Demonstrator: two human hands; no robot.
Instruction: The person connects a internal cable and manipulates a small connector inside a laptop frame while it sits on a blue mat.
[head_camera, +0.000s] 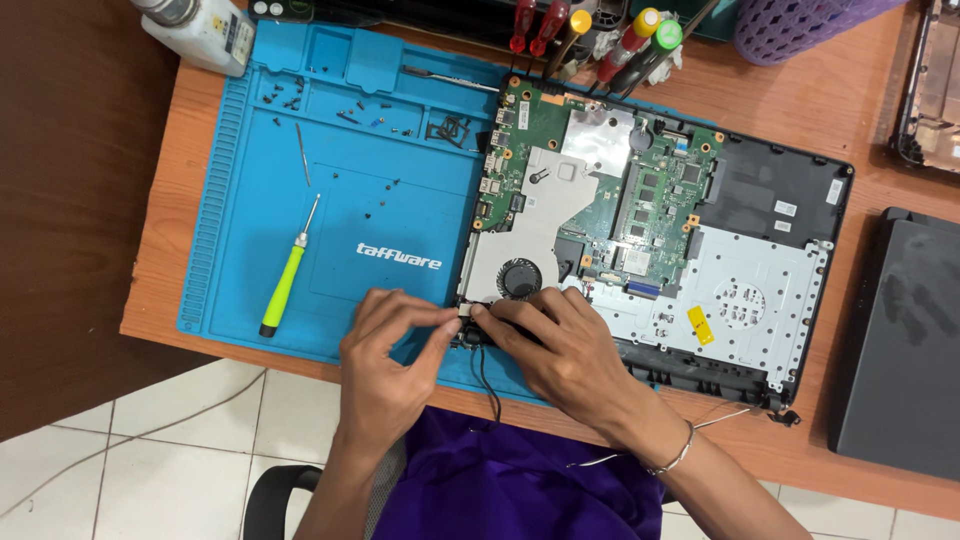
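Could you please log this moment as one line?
left hand: pinching small connector | right hand: on connector | opened laptop on blue mat

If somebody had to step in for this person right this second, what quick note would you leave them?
Left hand: grip pinched on a small white connector at the near left corner of the opened laptop.
Right hand: fingertips on the same corner, beside the fan; whether it grips anything is unclear.
A black cable hangs from that spot over the desk edge.
Done: the cover is off, the green board is exposed, and loose screws lie on the blue mat.
Left: the connector is still in hand; the green-handled screwdriver lies on the mat.
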